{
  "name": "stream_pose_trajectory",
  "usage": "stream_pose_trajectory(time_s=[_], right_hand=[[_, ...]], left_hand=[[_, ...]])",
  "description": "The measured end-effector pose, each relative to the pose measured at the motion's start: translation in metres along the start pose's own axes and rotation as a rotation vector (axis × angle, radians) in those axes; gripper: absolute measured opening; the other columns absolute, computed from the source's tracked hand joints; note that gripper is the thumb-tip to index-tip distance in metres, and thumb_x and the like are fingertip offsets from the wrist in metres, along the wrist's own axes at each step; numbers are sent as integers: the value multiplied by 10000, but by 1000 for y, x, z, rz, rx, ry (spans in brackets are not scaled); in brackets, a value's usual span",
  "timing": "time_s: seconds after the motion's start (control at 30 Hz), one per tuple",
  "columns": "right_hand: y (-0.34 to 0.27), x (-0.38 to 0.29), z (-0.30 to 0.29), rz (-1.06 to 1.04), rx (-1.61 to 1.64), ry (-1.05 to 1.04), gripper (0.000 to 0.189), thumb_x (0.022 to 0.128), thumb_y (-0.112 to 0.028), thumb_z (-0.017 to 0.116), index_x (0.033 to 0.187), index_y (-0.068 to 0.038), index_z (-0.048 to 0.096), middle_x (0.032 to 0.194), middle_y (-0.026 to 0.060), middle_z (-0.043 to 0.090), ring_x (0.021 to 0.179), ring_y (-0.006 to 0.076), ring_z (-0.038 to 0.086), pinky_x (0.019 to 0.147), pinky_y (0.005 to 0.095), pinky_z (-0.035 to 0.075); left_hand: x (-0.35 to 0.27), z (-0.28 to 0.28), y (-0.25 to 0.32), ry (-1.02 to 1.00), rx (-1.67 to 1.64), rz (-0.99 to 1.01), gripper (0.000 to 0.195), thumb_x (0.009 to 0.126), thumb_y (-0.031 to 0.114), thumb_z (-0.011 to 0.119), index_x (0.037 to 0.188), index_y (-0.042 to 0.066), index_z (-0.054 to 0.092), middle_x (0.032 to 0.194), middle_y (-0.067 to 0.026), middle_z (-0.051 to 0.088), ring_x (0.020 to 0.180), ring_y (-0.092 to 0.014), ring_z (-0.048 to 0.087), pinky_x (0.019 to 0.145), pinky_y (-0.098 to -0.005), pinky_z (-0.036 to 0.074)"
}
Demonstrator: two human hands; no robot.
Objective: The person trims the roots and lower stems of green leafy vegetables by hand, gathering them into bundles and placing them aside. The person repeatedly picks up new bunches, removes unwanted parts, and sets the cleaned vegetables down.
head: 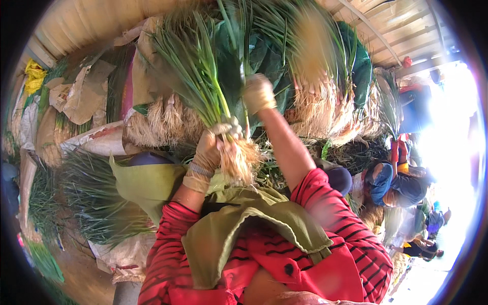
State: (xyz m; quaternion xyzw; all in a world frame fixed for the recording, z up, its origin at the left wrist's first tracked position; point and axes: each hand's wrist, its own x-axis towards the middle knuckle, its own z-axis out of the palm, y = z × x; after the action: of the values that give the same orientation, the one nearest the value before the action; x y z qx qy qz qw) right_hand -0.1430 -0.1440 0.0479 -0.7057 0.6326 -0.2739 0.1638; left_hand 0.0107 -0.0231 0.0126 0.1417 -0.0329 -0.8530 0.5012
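Observation:
My left hand (212, 145), in a pale glove, grips a bunch of leafy green garlic or onion plants (202, 87) just above the base. The bunch's tan roots (238, 158) hang towards my lap, and its leaves point away from me. To its right, my right hand (260, 93), also gloved and blurred, is closed around a single stalk (246, 122) of the same kind. That stalk stands nearly parallel to the bunch, its lower end close to the bunch's roots. An olive apron (259, 206) covers my lap beneath.
Rooted bundles (318, 99) lean on a dark green sack (263, 49) at the right; more roots (160, 118) lie left. Loose leaves (354, 152) cover the ground. Green leaves (99, 198) are heaped at my left. A seated person (400, 179) is at the right, near a blue container (413, 108).

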Motion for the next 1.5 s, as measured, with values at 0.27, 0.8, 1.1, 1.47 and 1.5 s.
stream_pose_trajectory(time_s=[0.27, 0.8, 1.1, 1.47, 1.5], right_hand=[[29, -101, -87, -372, -840, -952, 314, 819, -188, 506, 1109, -151, 621, 998, 110, 595, 984, 261, 576, 801, 378, 486], [21, -17, 12, -197, -880, -716, 195, 794, -195, 564, 866, -84, 707, 921, 117, 661, 917, 300, 626, 769, 370, 513], [4, -78, -10, -798, -263, -414, 198, 681, -208, 655, 775, -82, 537, 770, 87, 512, 631, 237, 557, 558, 333, 477], [29, -71, 19, -575, -17, -237, 194, 757, -143, 591, 933, -65, 570, 1066, 117, 541, 982, 188, 534, 872, 413, 455], [39, -105, 33, -785, -461, -278, 240, 770, -156, 571, 994, -71, 568, 1163, 121, 512, 1088, 183, 496, 959, 499, 406]], left_hand=[[-26, -15, 10, -45, 57, -89, 425, 748, 94, 614, 1148, 30, 488, 836, -66, 532, 714, -180, 512, 741, -357, 452], [-7, -36, -7, 92, 223, -263, 415, 760, 127, 622, 1115, -64, 524, 1154, -215, 536, 720, -363, 635, 696, -462, 540], [0, -13, -22, 178, 202, -92, 214, 773, 110, 582, 927, -38, 566, 684, -172, 613, 599, -318, 620, 593, -417, 541], [-47, 40, 3, -423, 25, 151, 277, 849, 216, 590, 1024, 120, 398, 654, 43, 486, 578, -114, 548, 735, -368, 434], [-44, 39, 5, -480, 37, 145, 259, 853, 224, 599, 993, 125, 405, 646, 40, 499, 575, -123, 564, 746, -378, 430]])
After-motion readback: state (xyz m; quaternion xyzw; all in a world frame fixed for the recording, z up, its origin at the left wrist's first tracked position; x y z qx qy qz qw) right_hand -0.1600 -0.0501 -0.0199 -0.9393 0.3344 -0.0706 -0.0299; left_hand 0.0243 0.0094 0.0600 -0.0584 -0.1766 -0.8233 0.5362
